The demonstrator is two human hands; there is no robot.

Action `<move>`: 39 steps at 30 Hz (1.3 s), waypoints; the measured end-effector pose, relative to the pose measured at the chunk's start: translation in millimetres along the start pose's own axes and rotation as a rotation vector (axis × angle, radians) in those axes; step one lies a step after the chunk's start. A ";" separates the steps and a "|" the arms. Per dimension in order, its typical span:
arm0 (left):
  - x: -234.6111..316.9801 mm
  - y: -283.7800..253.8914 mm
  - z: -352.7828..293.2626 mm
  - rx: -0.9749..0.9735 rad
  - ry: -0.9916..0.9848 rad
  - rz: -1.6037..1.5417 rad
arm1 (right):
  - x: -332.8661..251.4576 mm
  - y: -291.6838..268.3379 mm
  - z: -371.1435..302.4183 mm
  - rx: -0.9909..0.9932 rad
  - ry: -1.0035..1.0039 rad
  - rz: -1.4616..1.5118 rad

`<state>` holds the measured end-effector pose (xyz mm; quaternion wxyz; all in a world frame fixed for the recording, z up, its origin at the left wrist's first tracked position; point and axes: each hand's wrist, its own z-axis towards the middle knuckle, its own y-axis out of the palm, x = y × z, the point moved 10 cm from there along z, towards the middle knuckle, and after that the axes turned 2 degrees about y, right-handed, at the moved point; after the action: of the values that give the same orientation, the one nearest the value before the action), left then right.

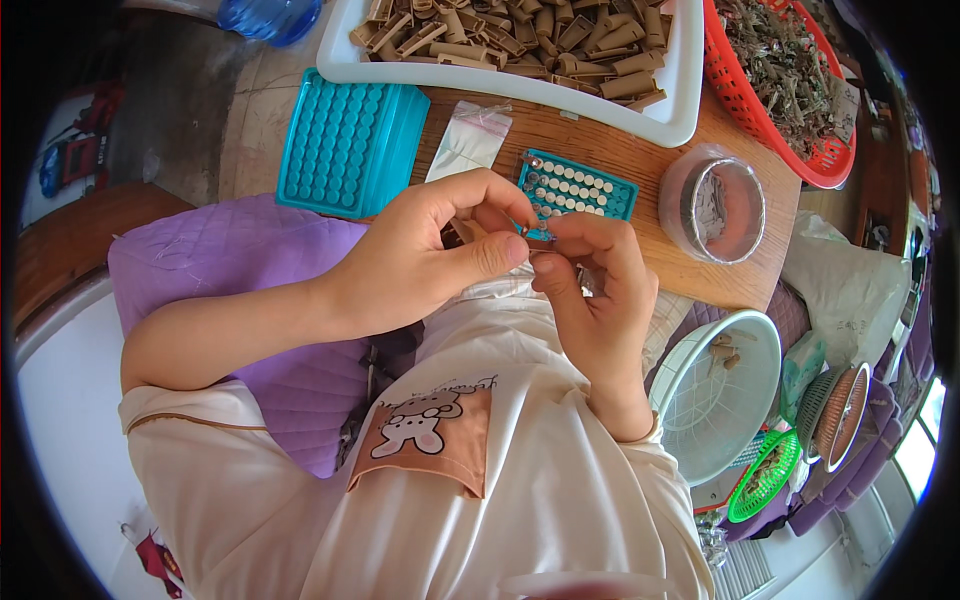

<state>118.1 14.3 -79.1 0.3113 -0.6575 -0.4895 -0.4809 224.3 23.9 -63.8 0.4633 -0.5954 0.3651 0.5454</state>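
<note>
Beyond the wooden table (brown) shines a window.

Left: purple quilted cushion. Far left: blue bottle. Far right: red basket heaped with grey-brown bits, by the tabletop corner. Right: white sack, pale round basin, few brown pieces inside. Near right, beside basin: green basket.
</note>
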 end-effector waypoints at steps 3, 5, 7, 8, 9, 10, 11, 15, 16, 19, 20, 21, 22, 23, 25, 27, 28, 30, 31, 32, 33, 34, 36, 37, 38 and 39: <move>-0.2 -0.7 -0.4 0.010 0.003 -0.004 | -1.5 2.6 1.0 -0.011 -0.023 0.001; -0.1 -1.0 -0.7 0.016 0.008 0.001 | -1.5 3.6 1.0 -0.015 -0.025 -0.002; 2.3 -1.7 -1.3 0.021 0.013 0.006 | 1.3 3.8 0.9 -0.018 -0.001 0.002; 2.7 -2.1 -1.8 0.021 -0.022 -0.013 | 2.1 3.6 0.9 -0.018 -0.001 0.002; 1.3 -2.2 -2.3 0.021 -0.056 -0.033 | 1.5 3.4 0.8 -0.016 -0.019 0.001; 1.2 -2.5 -2.8 0.021 -0.057 -0.032 | 0.2 3.3 0.7 -0.014 -0.037 0.000; 0.3 -2.9 -3.4 0.020 -0.061 -0.048 | 0.1 3.4 1.0 -0.013 -0.037 0.000; -3.0 -2.3 -2.0 0.010 -0.015 0.000 | -2.5 3.5 3.7 -0.006 -0.082 -0.015; -2.0 -3.5 -1.6 0.008 -0.015 0.001 | -5.8 2.6 3.7 0.003 -0.131 -0.014; -22.3 0.2 -3.7 0.022 -0.260 -0.565 | -0.6 -7.1 2.2 0.101 -0.142 -0.002; -25.9 1.0 -3.7 0.023 -0.260 -0.566 | -0.7 -7.4 1.9 0.100 -0.142 -0.002; -30.1 -1.1 -2.7 0.044 -0.229 -0.483 | 5.3 -9.0 2.2 0.103 -0.078 0.060; -30.9 -3.3 -1.1 0.060 -0.199 -0.401 | 11.6 -10.9 2.5 0.109 -0.013 0.120; -30.2 -2.1 -1.0 0.057 -0.200 -0.400 | 11.5 -12.2 2.8 0.112 -0.011 0.120; -24.2 4.4 -1.5 -0.011 -0.167 -0.201 | 9.6 -13.8 3.0 0.111 -0.018 0.051; -21.1 8.1 -1.9 -0.016 -0.121 -0.229 | 8.6 -12.1 2.7 0.101 0.006 0.063; -16.8 8.7 -1.9 -0.016 -0.073 -0.259 | 9.4 -9.8 2.7 0.085 0.026 0.075; -10.3 7.8 -1.6 -0.016 -0.044 -0.257 | 9.9 -7.1 1.7 0.066 0.020 0.096; -6.5 7.5 -0.7 -0.020 -0.016 -0.255 | 10.2 -5.3 1.5 0.050 0.017 0.116; -7.1 7.7 -0.4 -0.022 -0.017 -0.255 | 10.2 -4.6 1.5 0.052 0.018 0.115; -5.7 8.4 -0.3 -0.031 0.004 -0.236 | 11.7 -3.3 1.6 0.052 0.036 0.186; -4.0 9.3 -0.3 -0.040 0.025 -0.217 | 13.1 -2.2 1.3 0.053 0.054 0.256; -2.5 8.2 -0.9 -0.037 0.035 -0.211 | 12.9 -2.1 0.8 0.065 0.070 0.283; -1.0 7.0 -1.4 -0.032 0.046 -0.205 | 13.2 -2.5 0.2 0.075 0.085 0.310; 0.5 6.3 -1.6 -0.034 0.045 -0.205 | 11.1 -3.0 -0.2 0.078 0.086 0.310; 1.5 5.5 -1.7 -0.035 0.030 -0.206 | 12.2 -2.3 -1.0 0.073 0.128 0.328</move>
<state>122.8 11.5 -76.8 0.2561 -0.6015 -0.5414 -0.5287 228.5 24.6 -75.5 0.3653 -0.5440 0.5057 0.5612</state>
